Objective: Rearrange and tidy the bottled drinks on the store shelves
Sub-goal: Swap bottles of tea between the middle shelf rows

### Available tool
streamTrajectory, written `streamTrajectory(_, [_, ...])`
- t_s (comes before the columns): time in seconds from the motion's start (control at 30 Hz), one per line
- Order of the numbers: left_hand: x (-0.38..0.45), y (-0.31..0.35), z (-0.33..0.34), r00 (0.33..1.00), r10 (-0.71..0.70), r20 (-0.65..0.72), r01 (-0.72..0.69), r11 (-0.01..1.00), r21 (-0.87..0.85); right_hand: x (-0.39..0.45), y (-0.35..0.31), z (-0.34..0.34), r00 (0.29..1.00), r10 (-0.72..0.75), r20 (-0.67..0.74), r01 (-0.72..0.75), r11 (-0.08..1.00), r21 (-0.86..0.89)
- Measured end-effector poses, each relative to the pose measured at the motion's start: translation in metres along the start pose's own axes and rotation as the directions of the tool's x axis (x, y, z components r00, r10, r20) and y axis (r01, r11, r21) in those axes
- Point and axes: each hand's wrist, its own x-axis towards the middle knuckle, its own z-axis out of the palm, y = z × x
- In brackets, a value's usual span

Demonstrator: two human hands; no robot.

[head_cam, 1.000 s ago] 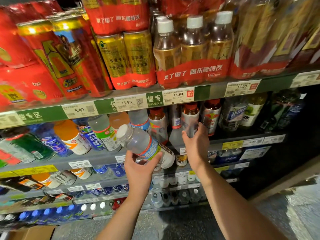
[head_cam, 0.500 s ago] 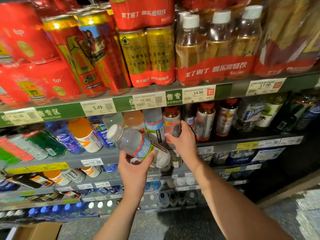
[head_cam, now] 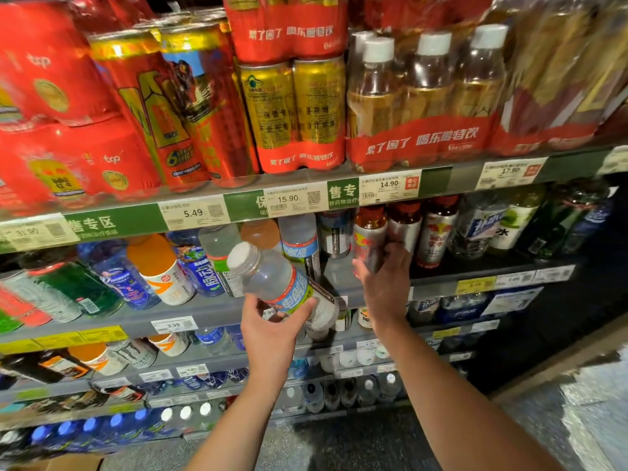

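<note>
My left hand (head_cam: 272, 329) grips a clear white-capped bottle (head_cam: 272, 278) with a blue label, held tilted in front of the second shelf (head_cam: 210, 311). My right hand (head_cam: 385, 283) reaches onto that shelf, fingers curled round a small red-capped bottle (head_cam: 370, 236). Two more red-capped bottles (head_cam: 436, 232) stand right of it. A clear bottle with a blue label (head_cam: 300, 243) stands on the shelf behind the one I hold.
Red and gold multipacks (head_cam: 295, 107) fill the top shelf (head_cam: 306, 202). Orange-capped (head_cam: 159, 270), blue and green bottles stand left on the second shelf. Darker bottles (head_cam: 557, 226) stand at the right. Lower shelves hold more bottles. A cardboard box (head_cam: 64, 464) sits on the floor.
My right hand has moved left along the second shelf with a small bottle in its grip. The left hand keeps hold of the tilted clear bottle. The view has shifted left.
</note>
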Motion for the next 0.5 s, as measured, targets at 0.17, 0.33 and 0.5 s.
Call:
streamTrajectory(0.17, [0.001, -0.001, 0.009, 0.997, -0.021, 0.076, 0.02, 1.0, 0.014, -0.001, 0.006, -0.014, 0.996, 0.074, 0.049, -0.081, 0.985, 0.151])
streamTrajectory(0.33, [-0.003, -0.004, 0.023, 0.991, -0.04, 0.124, 0.034, 0.998, 0.045, -0.024, -0.012, -0.041, 0.968, 0.074, 0.238, -0.165, 0.906, 0.389])
streamTrajectory(0.5, [-0.009, -0.001, 0.043, 0.992, -0.063, 0.113, 0.051, 0.993, 0.105, -0.026, -0.005, -0.064, 0.695, -0.114, 0.71, -0.156, 0.94, 0.303])
